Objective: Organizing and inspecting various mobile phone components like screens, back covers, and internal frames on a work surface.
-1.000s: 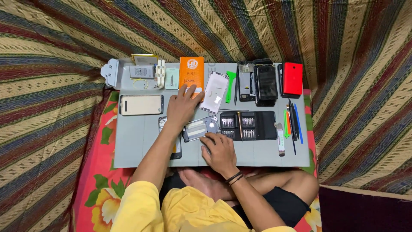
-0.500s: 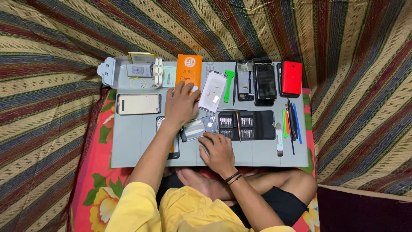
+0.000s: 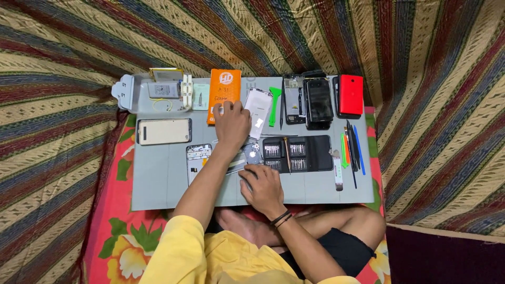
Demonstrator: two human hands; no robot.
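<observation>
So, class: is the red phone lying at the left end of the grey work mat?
No. The red phone lies at the far right corner of the grey mat, beside the black phone.

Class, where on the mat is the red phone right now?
In the head view, the red phone lies at the grey mat's far right corner, beside the black phone.
</observation>
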